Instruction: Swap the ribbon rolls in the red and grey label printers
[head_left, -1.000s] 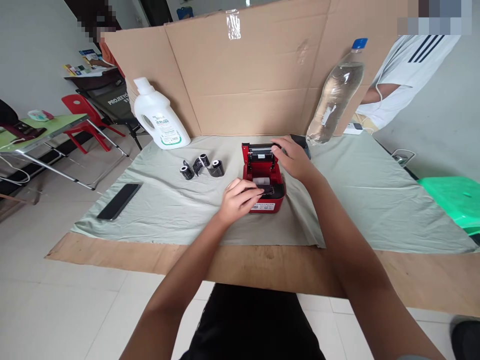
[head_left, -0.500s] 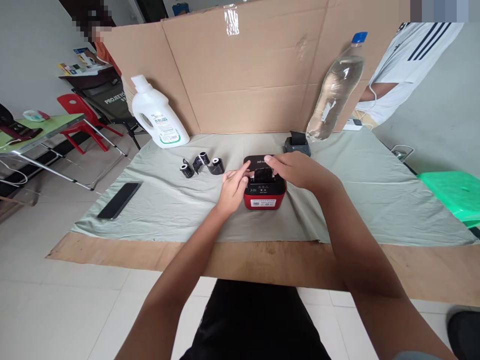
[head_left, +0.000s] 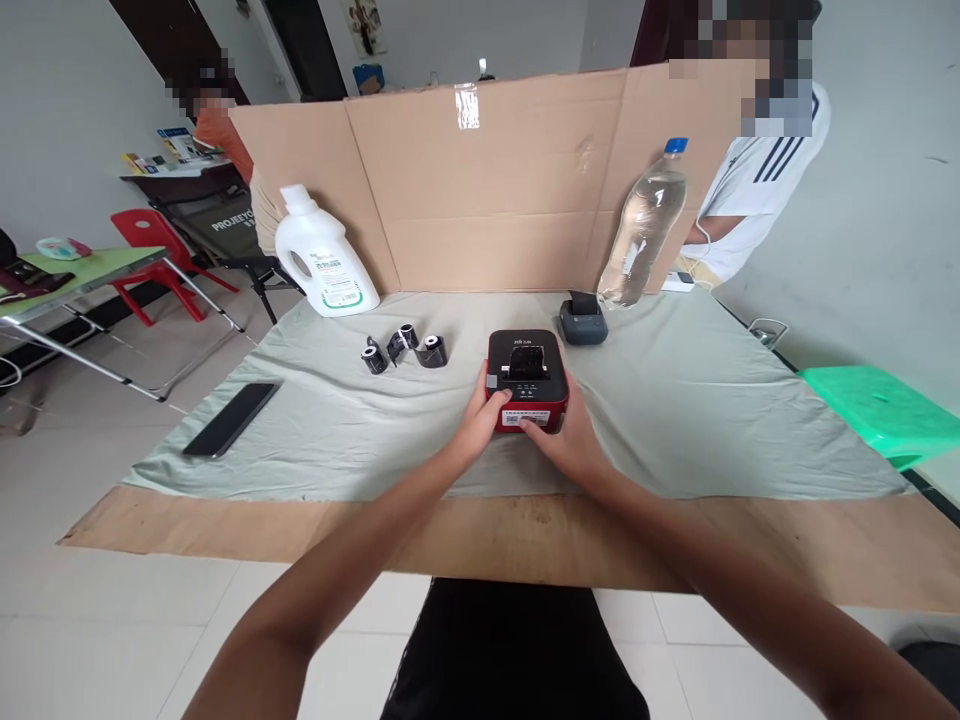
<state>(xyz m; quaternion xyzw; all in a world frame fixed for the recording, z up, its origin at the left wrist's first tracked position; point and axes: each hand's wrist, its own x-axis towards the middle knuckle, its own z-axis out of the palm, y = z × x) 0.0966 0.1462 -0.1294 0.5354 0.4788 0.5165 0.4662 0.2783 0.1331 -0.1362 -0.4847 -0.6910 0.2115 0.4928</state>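
Red label printer (head_left: 526, 380) on grey cloth (head_left: 697, 400); left hand (head_left: 480, 418) and right hand (head_left: 564, 440) fingers clamped on its front corners

A low wooden board (head_left: 525, 545) serves as the work surface, and most of it is covered by a pale green cloth (head_left: 712, 420) — only the near edge of the wood is left bare. On the cloth, a red printer (head_left: 526, 375) is seen near the middle, with a small grey printer (head_left: 583, 322) just behind it to the right. Three small black rolls (head_left: 405, 348) are grouped to the left of the red printer. A black phone (head_left: 229, 418) lies flat at the cloth's left edge. At the back, a white jug (head_left: 321, 255) and a clear bottle (head_left: 643, 225) are stood — the bottle tilted against a cardboard screen (head_left: 480, 190).
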